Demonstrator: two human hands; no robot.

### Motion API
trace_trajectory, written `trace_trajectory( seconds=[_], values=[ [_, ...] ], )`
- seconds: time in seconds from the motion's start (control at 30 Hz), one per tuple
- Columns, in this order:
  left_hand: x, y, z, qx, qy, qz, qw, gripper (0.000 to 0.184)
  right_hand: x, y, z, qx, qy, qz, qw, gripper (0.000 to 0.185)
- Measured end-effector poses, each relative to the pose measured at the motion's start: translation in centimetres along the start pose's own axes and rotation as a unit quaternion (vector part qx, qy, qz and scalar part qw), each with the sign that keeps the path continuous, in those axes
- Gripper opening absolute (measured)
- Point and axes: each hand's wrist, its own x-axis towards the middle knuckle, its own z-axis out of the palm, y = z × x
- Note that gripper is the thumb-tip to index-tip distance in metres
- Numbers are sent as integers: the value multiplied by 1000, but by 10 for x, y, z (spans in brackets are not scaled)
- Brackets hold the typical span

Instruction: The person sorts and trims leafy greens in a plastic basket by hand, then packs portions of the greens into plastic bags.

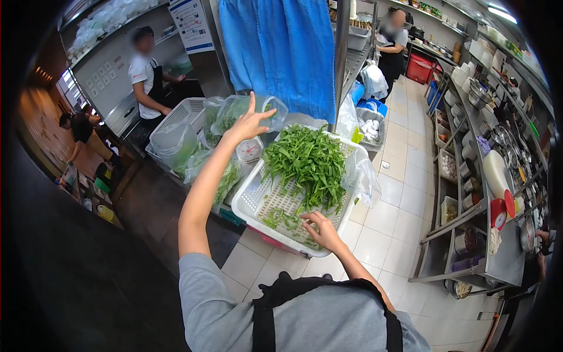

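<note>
My left hand [253, 123] is raised with its fingers spread, over clear plastic bags of greens [226, 111] at the back. Nothing shows in its grasp. A white perforated basket [249, 202] stands before me, with a large heap of leafy greens [306, 161] toward its far side. Down in the near end of the basket, my right hand [322, 230] has its fingers bent together at some loose sprigs [281, 219]; their tips are partly hidden. Beside the basket's left rim stands a round dial scale [250, 150], partly covered by my left forearm.
A clear plastic bag [359, 176] hangs over the basket's right rim. Behind hangs a blue curtain [281, 53]. To the right stands a metal shelf [463, 229] loaded with kitchenware. One person [149, 82] works at the left, another [394, 53] at the back.
</note>
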Motion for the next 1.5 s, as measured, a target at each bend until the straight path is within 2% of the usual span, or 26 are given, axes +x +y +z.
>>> trace_trajectory(
  seconds=[0.03, 0.07, 0.17, 0.23, 0.27, 0.3, 0.37, 0.43, 0.53, 0.63, 0.73, 0.83, 0.87, 0.97, 1.07, 1.27, 1.5],
  values=[
    [-11, 12, -4, 11, -2, -4, 1000, 57, 0, -2, -1, 4, -3, 6, 1000, 22],
    [-21, 15, -5, 14, 45, 0, 999, 50, 0, -3, -2, 8, -5, 13, 1000, 22],
    [-23, -24, 17, -78, 194, -81, 974, 34, -4, -4, -1, -3, -17, 35, 999, 21],
    [-25, -65, 45, -118, 199, -138, 963, 22, -5, -4, -1, -7, -23, 36, 999, 20],
    [-23, -93, 73, -114, 138, -184, 967, 24, -5, -3, -1, -11, -24, 36, 999, 20],
    [-20, -117, 102, -108, 77, -227, 965, 30, -4, -2, -1, -5, -22, 34, 999, 20],
    [-18, -133, 136, -107, -169, -254, 946, 58, -4, 0, -1, 5, -19, 31, 999, 20],
    [0, -194, 214, -102, -104, -237, 961, 84, -5, 1, -1, 12, -24, 25, 999, 20],
    [13, -160, 212, -65, 36, -378, 923, 118, -4, 2, -3, 3, -27, 35, 999, 20],
    [23, -139, 196, -59, 67, -501, 861, 134, -4, 0, -4, 29, -19, 46, 998, 20],
    [36, -138, 198, -68, 79, -547, 831, 135, -4, 3, -2, 19, -14, 53, 998, 20],
    [41, -138, 199, -73, 82, -550, 828, 132, -4, 4, -2, -3, -15, 47, 999, 21],
    [41, -137, 200, -87, 107, -551, 823, 123, -4, 5, -1, -3, -14, 41, 999, 21],
    [44, -137, 205, -112, 153, -544, 818, 110, -4, 7, 0, -1, -16, 39, 999, 21],
    [39, -132, 198, -119, 150, -533, 824, 102, -3, 2, -2, 4, -22, 48, 999, 20],
    [33, -148, 197, -143, 124, -520, 833, 103, -2, 3, 0, 11, -26, 45, 999, 20],
    [48, -133, 196, -121, 135, -557, 811, 129, -3, 5, 1, 0, -47, 47, 998, 22]
  ],
)
